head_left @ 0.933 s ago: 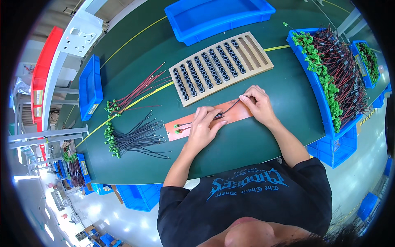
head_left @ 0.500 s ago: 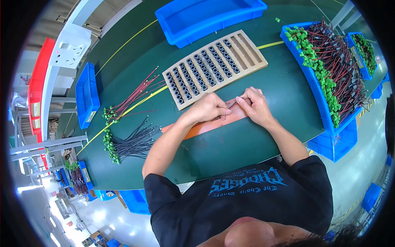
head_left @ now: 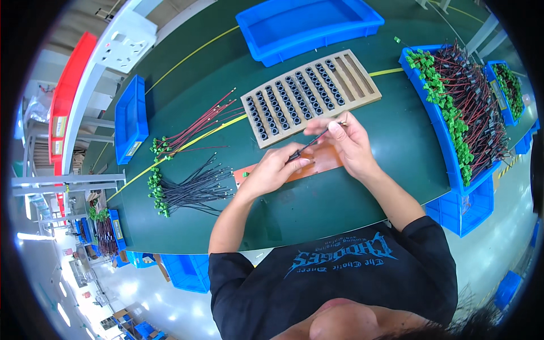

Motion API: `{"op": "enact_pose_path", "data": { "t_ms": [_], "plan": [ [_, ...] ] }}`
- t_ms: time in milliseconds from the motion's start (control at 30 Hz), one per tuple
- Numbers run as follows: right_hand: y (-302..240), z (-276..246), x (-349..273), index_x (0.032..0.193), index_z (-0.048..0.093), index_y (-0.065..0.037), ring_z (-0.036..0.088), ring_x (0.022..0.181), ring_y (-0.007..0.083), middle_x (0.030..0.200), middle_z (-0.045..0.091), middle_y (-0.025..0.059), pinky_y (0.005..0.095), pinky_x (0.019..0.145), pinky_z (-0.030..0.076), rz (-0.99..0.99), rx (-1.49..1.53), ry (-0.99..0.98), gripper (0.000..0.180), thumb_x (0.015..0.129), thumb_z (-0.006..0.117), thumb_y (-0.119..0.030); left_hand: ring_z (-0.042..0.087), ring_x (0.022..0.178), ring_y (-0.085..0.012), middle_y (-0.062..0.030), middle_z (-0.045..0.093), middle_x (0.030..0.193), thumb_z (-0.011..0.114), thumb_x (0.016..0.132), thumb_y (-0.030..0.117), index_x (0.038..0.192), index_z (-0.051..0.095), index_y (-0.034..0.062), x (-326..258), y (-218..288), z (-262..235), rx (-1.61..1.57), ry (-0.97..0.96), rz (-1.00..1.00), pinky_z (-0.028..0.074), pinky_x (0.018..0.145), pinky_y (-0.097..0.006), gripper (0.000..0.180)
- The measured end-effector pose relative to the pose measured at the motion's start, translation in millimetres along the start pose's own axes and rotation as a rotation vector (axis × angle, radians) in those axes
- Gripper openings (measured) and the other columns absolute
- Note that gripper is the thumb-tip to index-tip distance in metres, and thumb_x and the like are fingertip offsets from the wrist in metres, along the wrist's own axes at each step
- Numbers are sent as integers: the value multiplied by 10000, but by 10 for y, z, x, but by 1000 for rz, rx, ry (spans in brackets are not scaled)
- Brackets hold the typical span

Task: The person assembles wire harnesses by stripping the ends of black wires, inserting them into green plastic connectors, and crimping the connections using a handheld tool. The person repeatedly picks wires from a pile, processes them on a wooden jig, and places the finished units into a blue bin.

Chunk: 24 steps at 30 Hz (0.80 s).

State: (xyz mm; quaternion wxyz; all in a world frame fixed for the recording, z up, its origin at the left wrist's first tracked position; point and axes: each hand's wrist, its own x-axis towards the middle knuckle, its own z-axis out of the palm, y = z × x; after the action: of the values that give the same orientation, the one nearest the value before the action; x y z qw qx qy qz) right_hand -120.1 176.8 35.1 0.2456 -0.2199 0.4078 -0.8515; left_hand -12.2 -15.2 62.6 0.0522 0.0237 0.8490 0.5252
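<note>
My left hand [head_left: 271,171] pinches a small black cylindrical part [head_left: 294,155] on a thin wire lead. From that part a dark wire [head_left: 318,137] slants up to my right hand [head_left: 352,146], whose thumb and index finger close on it near its metal-tipped end [head_left: 343,123]. A small green connector [head_left: 245,174] shows beside my left wrist. Beneath both hands lies an orange strip [head_left: 327,159] on the green table. Just beyond them is a wooden rack [head_left: 362,101] with rows of black ring-shaped parts; its rightmost slots hold none.
Left lie a bundle of red wires [head_left: 195,126] and one of black wires [head_left: 192,188], both with green connectors. A blue bin [head_left: 433,116] heaped with wired parts stands right. A blue tray [head_left: 317,42] sits behind the rack, another blue bin [head_left: 131,119] far left.
My hands have lifted and turned, bringing the black part and slanting wire into sight. My right fingers have shifted to the wire's metal-tipped end. The whole view has moved slightly.
</note>
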Motion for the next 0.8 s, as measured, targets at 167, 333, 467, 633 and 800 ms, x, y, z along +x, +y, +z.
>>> {"op": "enact_pose_path", "data": {
  "t_ms": [167, 333, 467, 633, 800],
  "plan": [
    [-34, 274, 75, 957, 432, -93, 658, 940, 220, 886, 651, 136, 332, 813, 520, -43, 179, -52, 171, 1088, 513, -168, 499, 772, -124, -29, 575, 865, 580, 1045, 292, 1026, 616, 16, -124, 43, -10, -44, 281, 6, 443, 722, -282, 279],
    [-36, 258, 52, 952, 419, -88, 630, 847, 214, 821, 582, 87, 345, 783, 515, -25, 204, 72, 185, 1085, 520, -169, 470, 744, -101, -5, 534, 841, 552, 1058, 355, 1152, 615, 26, -218, 102, 110, -26, 196, 67, 416, 682, -264, 348],
    [-182, 498, 203, 987, 445, -89, 652, 842, 230, 830, 581, 71, 395, 854, 574, 3, 418, 5, 183, 1084, 529, -220, 305, 637, -74, 40, 354, 744, 424, 1082, 507, 1315, 527, 12, -312, 282, 240, -563, 31, 40, 264, 563, -243, 556],
    [-354, 748, 311, 975, 441, -96, 510, 581, 106, 745, 565, 44, 246, 494, 422, 85, 410, -37, 169, 1085, 529, -190, 263, 552, -60, 52, 320, 696, 343, 1086, 558, 1246, 535, -3, -302, 333, 293, -837, 91, 14, 201, 487, -240, 614],
    [-385, 905, 375, 945, 423, -88, 374, 527, 45, 690, 519, 26, 211, 465, 307, -22, 285, -116, 170, 1083, 514, -127, 220, 473, -50, 64, 261, 599, 264, 1091, 578, 1089, 567, -34, -212, 255, 220, -698, 293, 40, 166, 440, -247, 683]
  ]
}}
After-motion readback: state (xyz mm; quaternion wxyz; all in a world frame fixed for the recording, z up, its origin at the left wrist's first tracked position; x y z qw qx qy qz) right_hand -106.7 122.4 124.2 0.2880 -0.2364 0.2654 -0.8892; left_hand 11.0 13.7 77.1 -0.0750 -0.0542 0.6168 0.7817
